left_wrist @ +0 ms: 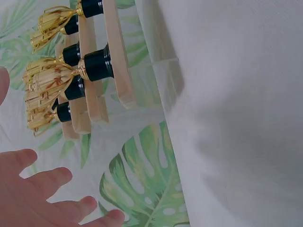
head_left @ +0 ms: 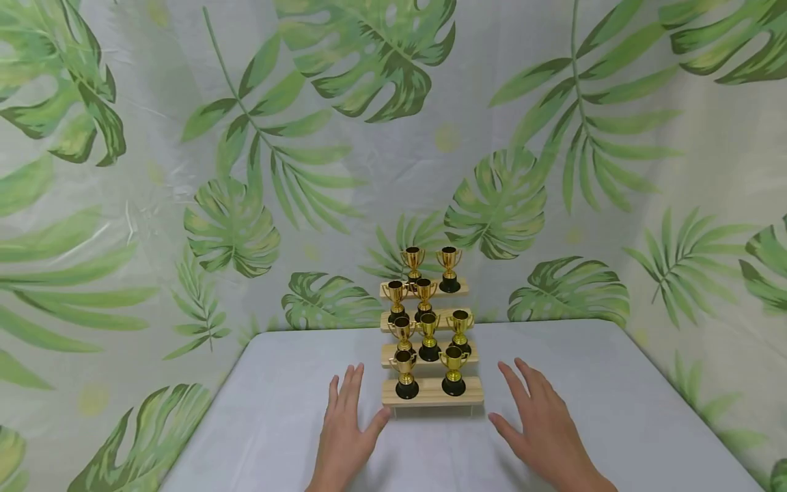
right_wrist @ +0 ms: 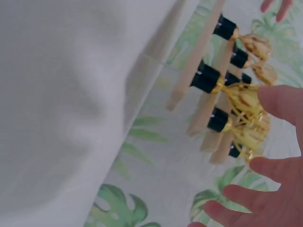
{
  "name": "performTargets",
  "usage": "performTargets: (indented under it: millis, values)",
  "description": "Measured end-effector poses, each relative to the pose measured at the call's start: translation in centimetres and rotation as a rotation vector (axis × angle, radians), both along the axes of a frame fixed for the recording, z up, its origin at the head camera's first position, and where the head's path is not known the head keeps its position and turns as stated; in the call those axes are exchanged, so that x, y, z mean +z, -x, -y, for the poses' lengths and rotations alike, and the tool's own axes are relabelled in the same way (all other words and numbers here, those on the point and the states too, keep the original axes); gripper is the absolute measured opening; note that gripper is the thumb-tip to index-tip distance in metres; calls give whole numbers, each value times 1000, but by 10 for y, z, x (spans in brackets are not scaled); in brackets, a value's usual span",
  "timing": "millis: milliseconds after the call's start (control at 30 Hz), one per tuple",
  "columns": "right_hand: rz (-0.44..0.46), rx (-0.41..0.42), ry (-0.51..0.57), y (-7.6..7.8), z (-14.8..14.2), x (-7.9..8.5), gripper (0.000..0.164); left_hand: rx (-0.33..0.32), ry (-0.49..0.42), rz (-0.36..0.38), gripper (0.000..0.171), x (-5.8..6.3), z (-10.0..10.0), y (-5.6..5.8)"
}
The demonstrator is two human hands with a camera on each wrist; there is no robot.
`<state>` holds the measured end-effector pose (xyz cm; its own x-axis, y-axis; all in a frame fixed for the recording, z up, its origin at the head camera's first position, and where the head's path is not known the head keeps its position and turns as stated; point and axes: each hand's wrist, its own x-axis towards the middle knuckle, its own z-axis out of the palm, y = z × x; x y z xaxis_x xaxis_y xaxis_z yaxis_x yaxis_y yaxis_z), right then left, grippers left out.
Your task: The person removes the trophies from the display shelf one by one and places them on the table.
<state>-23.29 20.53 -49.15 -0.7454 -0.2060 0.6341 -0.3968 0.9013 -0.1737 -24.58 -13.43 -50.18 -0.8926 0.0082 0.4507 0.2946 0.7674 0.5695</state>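
Note:
A four-step display stand has pale wooden shelves [head_left: 430, 391] on clear supports. Small gold trophy cups with black bases stand upright on every step. Two are on the lowest step, a left trophy [head_left: 404, 372] and a right trophy [head_left: 453, 372]; three are on the step above, and two on each of the upper steps. To the stand's left is my left hand [head_left: 347, 430], fingers spread and holding nothing. My right hand [head_left: 544, 427] is on the other side, likewise spread and holding nothing. In the right wrist view its thumb [right_wrist: 281, 104] overlaps a gold cup.
The stand is on a white-covered table [head_left: 277, 403], near its back edge. Behind and along the sides hangs a pale curtain [head_left: 393, 171] printed with green leaves.

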Motion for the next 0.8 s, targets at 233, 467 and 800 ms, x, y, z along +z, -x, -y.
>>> performTargets:
  millis: [233,467,800]
  values:
    - [4,29,43,5,13,17,80,-42,-172,53,90,3,-3,8]
    - [36,39,98,10,34,33,77,-61,-347,109,90,2,-5,19]
    - [-19,74,156,21,57,47,74,-186,-649,173,79,-14,-5,35]
